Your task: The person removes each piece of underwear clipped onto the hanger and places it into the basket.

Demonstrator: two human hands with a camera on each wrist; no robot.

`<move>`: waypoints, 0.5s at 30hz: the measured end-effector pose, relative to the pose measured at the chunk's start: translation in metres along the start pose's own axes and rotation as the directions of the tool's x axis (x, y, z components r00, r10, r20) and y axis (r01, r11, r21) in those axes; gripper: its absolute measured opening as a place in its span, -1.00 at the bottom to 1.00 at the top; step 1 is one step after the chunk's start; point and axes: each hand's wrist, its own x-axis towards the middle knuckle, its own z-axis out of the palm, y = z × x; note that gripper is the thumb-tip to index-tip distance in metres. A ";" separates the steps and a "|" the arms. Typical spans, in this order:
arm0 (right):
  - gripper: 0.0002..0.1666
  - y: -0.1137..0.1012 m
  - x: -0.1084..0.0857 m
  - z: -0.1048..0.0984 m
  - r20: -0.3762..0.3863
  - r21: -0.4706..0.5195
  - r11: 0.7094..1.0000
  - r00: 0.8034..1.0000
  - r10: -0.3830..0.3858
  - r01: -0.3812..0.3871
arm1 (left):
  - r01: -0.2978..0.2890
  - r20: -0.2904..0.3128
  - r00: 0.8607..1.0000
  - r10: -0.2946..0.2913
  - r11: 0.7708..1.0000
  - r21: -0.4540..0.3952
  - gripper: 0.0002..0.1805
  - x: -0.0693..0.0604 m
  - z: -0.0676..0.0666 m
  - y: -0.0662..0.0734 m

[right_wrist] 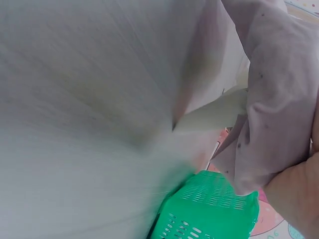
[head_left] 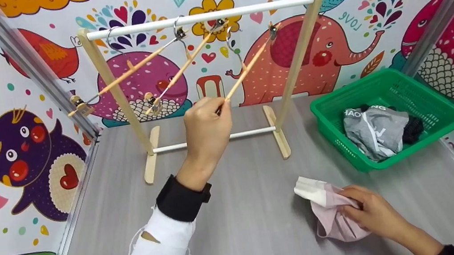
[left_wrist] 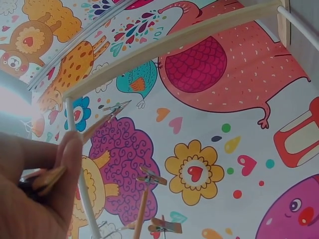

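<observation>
My left hand (head_left: 207, 123) grips the near end of the rightmost wooden clip hanger (head_left: 251, 64), which hangs by its hook from the rack's top rail. In the left wrist view, a wooden clothespin (left_wrist: 50, 181) shows within the curled fingers. Low over the table, my right hand (head_left: 374, 209) holds pink underpants (head_left: 335, 217) with a white waistband, pinched between thumb and fingers. The fabric hangs bunched and folded. Two more clip hangers (head_left: 141, 66) hang on the rail to the left, with clips at their ends.
A wooden drying rack (head_left: 300, 60) with a white top rail (head_left: 245, 10) stands at the back of the grey table (head_left: 241, 224). To the right is a green basket (head_left: 438, 123) holding grey underpants (head_left: 376, 132) and a dark cloth (head_left: 412, 129). Printed walls with metal posts enclose the table.
</observation>
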 end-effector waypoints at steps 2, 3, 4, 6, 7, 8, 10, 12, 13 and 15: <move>-0.57 -0.001 0.001 -0.001 0.000 0.013 1.000 1.000 0.014 -0.014 | 0.006 -0.003 1.000 -0.006 1.000 0.003 -0.93 0.005 0.002 0.000; -0.57 -0.001 0.001 -0.001 0.001 0.018 1.000 1.000 0.019 -0.019 | 0.010 -0.005 1.000 -0.010 1.000 0.004 -0.93 0.008 0.004 0.000; -0.58 -0.001 0.002 -0.001 0.002 0.023 0.999 1.000 0.023 -0.023 | 0.016 -0.005 1.000 -0.016 1.000 0.004 -0.93 0.010 0.005 0.001; -0.58 -0.002 0.002 -0.002 0.004 0.026 0.999 1.000 0.026 -0.026 | 0.025 -0.002 1.000 -0.025 1.000 0.004 -0.92 0.015 0.006 0.001; -0.59 -0.002 0.002 -0.001 0.003 0.024 0.999 1.000 0.024 -0.024 | 0.029 0.001 1.000 -0.029 1.000 0.007 -0.91 0.017 0.007 0.001; -0.58 -0.002 0.002 -0.002 0.004 0.024 0.999 1.000 0.024 -0.024 | 0.032 0.004 0.999 -0.032 0.999 0.011 -0.90 0.018 0.009 0.001; -0.58 -0.002 0.002 -0.001 0.000 0.016 1.000 1.000 0.016 -0.016 | 0.034 0.006 0.999 -0.034 0.999 0.025 -0.88 0.022 0.011 0.002; -0.58 -0.002 0.002 -0.001 -0.004 0.007 1.000 1.000 0.007 -0.007 | 0.031 0.007 0.999 -0.031 0.999 0.041 -0.87 0.025 0.013 0.003; -0.59 -0.002 0.002 -0.001 -0.007 0.002 1.000 1.000 0.003 -0.003 | 0.027 0.004 1.000 -0.027 0.998 0.049 -0.87 0.027 0.014 0.004; -0.59 -0.002 0.003 -0.002 -0.011 -0.001 1.000 1.000 0.002 -0.002 | 0.027 0.006 1.000 -0.027 0.997 0.068 -0.86 0.031 0.016 0.006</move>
